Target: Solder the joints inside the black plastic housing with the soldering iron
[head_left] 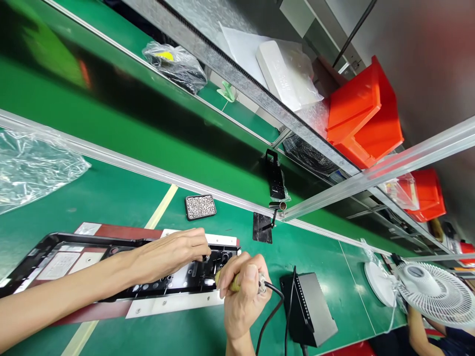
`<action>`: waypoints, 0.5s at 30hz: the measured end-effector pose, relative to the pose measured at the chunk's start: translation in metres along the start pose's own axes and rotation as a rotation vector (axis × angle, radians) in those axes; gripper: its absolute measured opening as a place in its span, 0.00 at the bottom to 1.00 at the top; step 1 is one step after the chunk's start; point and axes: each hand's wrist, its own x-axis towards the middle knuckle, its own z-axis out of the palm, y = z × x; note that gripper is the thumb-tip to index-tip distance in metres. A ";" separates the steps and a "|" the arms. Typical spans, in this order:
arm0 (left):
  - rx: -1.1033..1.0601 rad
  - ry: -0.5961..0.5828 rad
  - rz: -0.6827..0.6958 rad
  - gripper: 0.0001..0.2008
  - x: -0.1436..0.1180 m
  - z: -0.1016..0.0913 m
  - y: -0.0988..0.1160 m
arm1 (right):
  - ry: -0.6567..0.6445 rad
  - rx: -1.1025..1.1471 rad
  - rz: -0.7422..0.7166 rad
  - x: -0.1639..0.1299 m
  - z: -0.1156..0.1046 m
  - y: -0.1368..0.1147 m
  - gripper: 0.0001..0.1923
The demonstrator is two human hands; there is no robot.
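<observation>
A long black plastic housing (92, 247) lies on a red and white fixture (174, 302) on the green workbench. My left hand (178, 252) rests on the housing's right end, fingertips pinched on a small part there. My right hand (243, 291) grips a yellow-handled corded tool (237, 283), tip pointed into the same end of the housing. The tool's black cable (269, 316) runs down and right.
A small black tray of screws (200, 206) sits behind the housing. A black box unit (309, 309) stands to the right, a white fan (434, 291) beyond it. Plastic bags (29, 168) lie at left. Red bins (363, 118) sit on the shelf. Another person's arm (419, 329) is at lower right.
</observation>
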 end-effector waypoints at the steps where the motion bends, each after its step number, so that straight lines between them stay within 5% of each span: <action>1: -0.010 0.005 -0.010 0.18 -0.004 0.000 0.000 | -0.001 -0.003 0.001 0.000 0.001 0.000 0.26; 10: -0.063 0.080 -0.041 0.16 -0.009 0.008 0.006 | 0.000 0.004 -0.001 -0.002 0.000 0.005 0.25; 15: 0.039 0.220 -0.354 0.18 -0.002 -0.022 -0.042 | -0.003 0.029 -0.030 -0.003 -0.002 0.012 0.26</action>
